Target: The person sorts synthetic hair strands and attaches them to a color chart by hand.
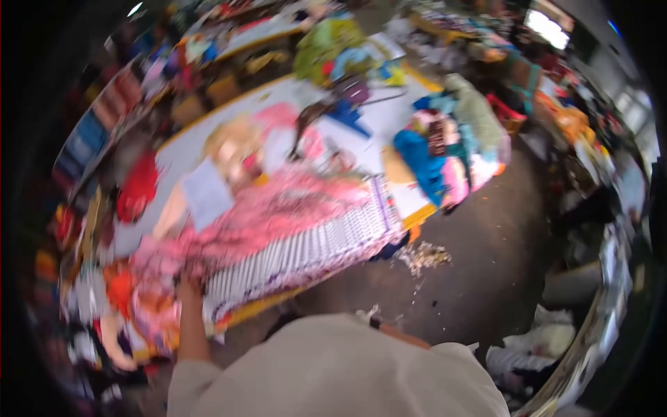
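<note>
My left hand point(190, 272) reaches down to the near left part of the table and touches a pink patterned fabric point(278, 208). Motion blur smears its fingers, so I cannot make out their grip. Beside it, along the table's near edge, runs a white fabric with rows of small dark marks and a purple border point(299, 254). Orange cloth point(156, 309) lies to the left of this hand. Of my right arm, only the forearm point(405, 338) and a dark band at the wrist show; the hand itself is hidden behind my beige shirt.
The white table point(278, 149) also bears a pale sheet point(207, 194), peach cloth point(235, 147), a blue object point(349, 117) and a heap of colourful cloth point(445, 149). Scraps point(425, 258) lie on the dark floor point(486, 257). Other cloth-laden tables stand around.
</note>
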Motion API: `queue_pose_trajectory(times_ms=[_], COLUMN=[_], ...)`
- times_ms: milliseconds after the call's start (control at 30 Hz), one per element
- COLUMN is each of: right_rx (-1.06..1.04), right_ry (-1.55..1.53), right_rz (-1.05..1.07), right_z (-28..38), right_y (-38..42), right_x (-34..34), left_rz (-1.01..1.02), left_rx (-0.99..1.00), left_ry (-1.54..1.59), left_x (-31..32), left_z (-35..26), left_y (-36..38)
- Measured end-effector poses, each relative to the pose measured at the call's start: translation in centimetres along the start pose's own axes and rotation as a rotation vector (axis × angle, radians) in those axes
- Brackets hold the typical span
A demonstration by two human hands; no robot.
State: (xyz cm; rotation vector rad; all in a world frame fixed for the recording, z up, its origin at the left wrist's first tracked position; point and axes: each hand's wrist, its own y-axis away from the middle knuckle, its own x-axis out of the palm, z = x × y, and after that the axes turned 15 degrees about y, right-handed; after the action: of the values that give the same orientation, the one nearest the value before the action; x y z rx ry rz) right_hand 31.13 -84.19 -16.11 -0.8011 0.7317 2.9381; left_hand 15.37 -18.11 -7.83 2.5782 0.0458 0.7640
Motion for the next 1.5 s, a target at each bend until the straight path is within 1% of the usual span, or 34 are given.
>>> queue_pose_trajectory(times_ms=[33,67,100,167,200,267,333,367,467,567,633,733,767,800,867,900,933,1000,1033,1067,1100,1133,1167,1200,1233,1267,1300,1333,1367,1400,1433,1500], right_rx=[-0.020,-0.035,-0.046,-0.057,-0.057,-0.051,-0.035,-0.028,-0.026,-0.019,-0.014,-0.017,-0.014,-0.007,0.010,0.018,0.025,0.038,0.045,0.066,0.087,0.165,0.101,0.060,0.098,0.063,-0.002,-0.024,-0.046,-0.096,-0.092,-0.034], right_ry=[-0.001,0.000,0.003,0.027,0.042,0.091,0.142,0.171,0.255,0.317,0.352,0.381,0.389,0.399,0.423,0.439,0.460,0.500,0.510,0.433,0.353,0.361,0.206,0.038,-0.272,-0.374,-0.462,-0.462,-0.461,-0.529,-0.536,-0.733], right_rz=[0.076,0.138,0.195,0.286,0.319,0.359,0.389,0.402,0.404,0.388,0.384,0.370,0.366,0.362,0.351,0.346,0.345,0.368,0.377,0.196,0.008,-0.111,-0.337,-0.408,-0.377,-0.376,-0.371,-0.358,-0.345,-0.358,-0.359,-0.317], right_z=[1.0,1.9,2.8,4.1,4.7,6.0,7.4,8.2,10.9,14.0,16.0,19.0,19.9,20.8,22.3,22.9,23.3,23.8,25.3,26.5,29.5,31.9,34.7,35.1,37.3,39.4,40.5,40.6,40.4,40.2,40.0,39.9], right_y=[0.3,0.1,0.1,-0.3,-0.8,-2.6,-4.3,-5.3,-10.4,-15.3,-18.2,-22.5,-23.5,-24.3,-25.7,-26.5,-27.4,-28.5,-28.9,-29.9,-32.1,-34.7,-37.0,-39.5,-41.4,-42.8,-44.2,-45.6,-46.7,-47.3,-47.3,-47.2], right_x=[1.2,2.0,2.7,2.9,2.6,1.0,-1.1,-2.2,-5.5,-7.7,-8.9,-9.2,-9.4,-9.8,-11.1,-12.0,-13.0,-14.9,-15.7,-16.9,-18.7,-19.6,-20.5,-20.9,-21.4,-21.8,-21.6,-21.0,-20.4,-19.7,-19.6,-19.5], left_rz=[0.193,0.252,0.201,0.203,0.307,0.338,0.317,0.450,0.508,0.522,0.554,0.796,0.775,0.771,0.619,0.705,0.700,0.691,0.741,0.728,0.764,0.803,0.793,0.789,0.792,0.792,0.768,0.763,0.779,0.795,0.793,0.790], left_rx=[-0.214,-0.264,-0.267,-0.369,-0.409,-0.397,-0.317,-0.326,-0.444,-0.490,-0.521,-0.585,-0.558,-0.563,-0.411,-0.430,-0.431,-0.593,-0.622,-0.629,-0.649,-0.669,-0.667,-0.674,-0.703,-0.734,-0.723,-0.730,-0.689,-0.647,-0.652,-0.574], left_ry=[-0.049,-0.044,-0.003,0.050,0.102,0.061,0.048,0.038,0.176,0.226,0.188,0.069,-0.040,-0.037,-0.167,-0.080,-0.068,0.242,0.259,0.260,0.279,0.294,0.258,0.242,0.269,0.295,0.243,0.231,0.151,0.073,0.067,-0.031], left_x=[-2.4,-1.5,-0.1,0.9,0.7,2.3,4.3,4.1,5.3,6.4,6.9,5.1,5.9,6.6,7.7,7.5,7.9,9.2,9.7,10.2,10.9,11.7,12.2,12.5,12.8,12.9,13.1,13.4,13.8,13.9,13.8,13.6], left_z=[-1.2,-2.0,-2.4,-3.1,-3.5,-4.3,-4.2,-4.6,-5.8,-6.7,-7.4,-8.2,-9.6,-10.1,-10.2,-9.6,-9.4,-8.9,-8.5,-8.2,-7.9,-7.8,-7.7,-7.4,-7.1,-6.8,-6.8,-6.8,-7.0,-7.1,-7.2,-7.6], left_y=[-2.0,-1.0,0.3,0.3,0.0,0.4,1.0,0.6,0.4,-0.3,-0.9,-4.3,-3.6,-3.1,-2.7,-3.7,-4.0,-3.6,-3.6,-3.3,-3.0,-2.8,-2.4,-2.3,-2.4,-2.3,-2.1,-1.8,-1.5,-1.3,-1.3,-1.4])
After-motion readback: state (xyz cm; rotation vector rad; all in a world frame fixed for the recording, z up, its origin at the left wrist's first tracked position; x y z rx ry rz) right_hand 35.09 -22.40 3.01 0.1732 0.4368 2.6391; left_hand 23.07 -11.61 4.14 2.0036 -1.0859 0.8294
